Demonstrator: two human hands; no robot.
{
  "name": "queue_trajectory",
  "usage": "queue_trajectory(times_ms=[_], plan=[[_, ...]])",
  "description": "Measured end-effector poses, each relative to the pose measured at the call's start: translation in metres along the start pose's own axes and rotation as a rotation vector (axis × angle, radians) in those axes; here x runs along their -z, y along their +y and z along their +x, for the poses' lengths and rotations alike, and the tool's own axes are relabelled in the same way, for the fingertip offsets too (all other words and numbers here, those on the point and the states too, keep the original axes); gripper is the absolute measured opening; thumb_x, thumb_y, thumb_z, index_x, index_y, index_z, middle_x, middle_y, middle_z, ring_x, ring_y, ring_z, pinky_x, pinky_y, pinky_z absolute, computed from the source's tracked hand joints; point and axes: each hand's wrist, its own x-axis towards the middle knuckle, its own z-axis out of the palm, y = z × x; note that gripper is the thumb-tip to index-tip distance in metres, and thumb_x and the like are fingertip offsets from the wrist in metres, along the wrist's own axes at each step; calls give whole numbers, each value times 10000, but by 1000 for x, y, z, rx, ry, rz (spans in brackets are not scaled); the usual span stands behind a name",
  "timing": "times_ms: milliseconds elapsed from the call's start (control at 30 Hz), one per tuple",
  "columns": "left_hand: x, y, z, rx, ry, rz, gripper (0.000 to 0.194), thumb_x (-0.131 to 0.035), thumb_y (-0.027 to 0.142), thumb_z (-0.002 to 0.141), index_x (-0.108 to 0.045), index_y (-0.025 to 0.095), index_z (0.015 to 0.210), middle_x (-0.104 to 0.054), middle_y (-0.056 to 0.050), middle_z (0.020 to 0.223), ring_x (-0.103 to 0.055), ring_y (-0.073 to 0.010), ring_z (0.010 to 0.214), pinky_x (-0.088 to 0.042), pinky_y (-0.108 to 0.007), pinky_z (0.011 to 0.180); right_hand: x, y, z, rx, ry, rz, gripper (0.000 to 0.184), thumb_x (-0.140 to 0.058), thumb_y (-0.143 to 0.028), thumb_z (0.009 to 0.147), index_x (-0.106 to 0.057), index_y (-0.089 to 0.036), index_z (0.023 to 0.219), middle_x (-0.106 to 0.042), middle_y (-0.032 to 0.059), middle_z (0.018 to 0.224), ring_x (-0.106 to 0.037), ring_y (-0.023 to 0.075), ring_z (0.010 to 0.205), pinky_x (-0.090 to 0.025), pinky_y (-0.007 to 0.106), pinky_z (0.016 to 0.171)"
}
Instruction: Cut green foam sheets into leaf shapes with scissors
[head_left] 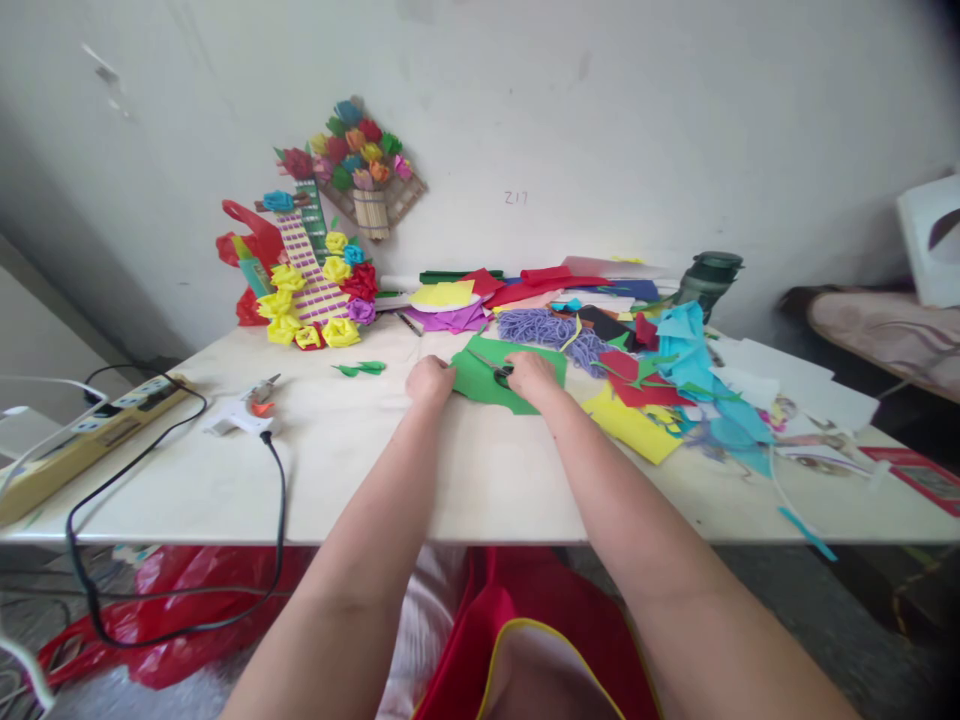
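Note:
A sheet of green paper (480,385) lies on the white table between my hands. My left hand (430,382) is closed at the sheet's left edge, pinching it. Over the sheet's right part, my right hand (531,374) is closed on a pair of scissors (501,374) by the dark handles. The blades point up and left across the green paper. To the left of my left hand lie small cut green paper leaves (360,369).
A glue gun (244,412) with a black cord and a power strip (97,440) are at left. Paper flowers (330,280) stand behind. Purple yarn (555,330), yellow paper (634,425), blue scraps (682,350) and a dark bottle (709,280) are at right.

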Motion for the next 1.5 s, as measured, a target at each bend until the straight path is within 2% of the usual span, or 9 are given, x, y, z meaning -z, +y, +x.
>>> queue_trajectory(times_ms=[200, 367, 700, 867, 1033, 1167, 1300, 1400, 1500], plan=[[-6, -6, 7, -83, -40, -183, 56, -611, 230, 682, -586, 194, 716, -654, -91, 720, -649, -255, 767, -478, -343, 690, 10, -12, -10, 54, -1, -100, 320, -551, -122, 745, -676, -163, 1036, -674, 157, 1029, -629, 282, 980, -460, 327, 764], [-10, -4, 6, 51, -149, -506, 329, -639, 146, 684, -579, 169, 1008, -602, -30, 652, -595, -184, 498, -475, -309, 537, 9, -8, -9, 39, 100, -34, 355, -521, -132, 775, -645, -224, 1094, -679, 122, 1018, -635, 262, 955, -454, 326, 755], [-3, -14, 13, -76, 30, -791, 372, -575, 122, 731, -604, 166, 1100, -548, 18, 623, -531, -106, 485, -518, -300, 571, 12, 23, 3, -292, 309, 138, 382, -469, -188, 824, -618, -247, 1170, -681, 100, 1027, -633, 232, 935, -462, 315, 755], [0, -13, 13, -47, 137, -856, 318, -524, 113, 745, -621, 145, 1046, -542, -8, 668, -521, -97, 506, -535, -300, 555, 11, 42, 8, -419, 255, 183, 342, -517, -226, 815, -648, -227, 1132, -667, 128, 1067, -627, 256, 975, -470, 350, 777], [2, -12, 15, 30, 203, -923, 305, -510, 105, 753, -617, 138, 1037, -558, -29, 740, -538, -100, 552, -551, -319, 589, 5, 47, 8, -433, 182, 165, 317, -552, -263, 790, -686, -194, 1069, -661, 145, 1074, -623, 276, 987, -479, 363, 778], [4, -11, 14, 96, 228, -1002, 284, -506, 93, 756, -616, 123, 1016, -554, -30, 757, -533, -89, 570, -556, -311, 609, 3, 43, 7, -380, 156, 93, 308, -548, -257, 777, -702, -148, 1020, -652, 167, 1069, -582, 291, 1049, -473, 362, 782], [5, -11, 13, 162, 253, -1056, 264, -516, 75, 741, -620, 104, 982, -560, -35, 781, -541, -88, 588, -560, -318, 633, 2, 39, 7, -271, 276, 59, 342, -483, -312, 837, -682, -167, 1073, -624, 144, 1122, -522, 289, 1107, -453, 361, 806], [4, -11, 13, 189, 270, -1065, 249, -513, 53, 732, -621, 93, 953, -554, -33, 773, -537, -80, 570, -561, -307, 617, -2, 31, 7, -68, 349, 103, 421, -442, -451, 872, -663, -185, 1113, -621, 125, 1115, -531, 275, 1072, -431, 371, 836], [2, -11, 13, 203, 262, -1050, 262, -486, 32, 727, -620, 86, 945, -544, -28, 738, -534, -81, 546, -560, -298, 589, -8, 16, 4, 249, 370, 102, 498, -480, -521, 849, -639, -158, 1150, -599, 130, 1163, -519, 261, 1072, -370, 378, 923]])
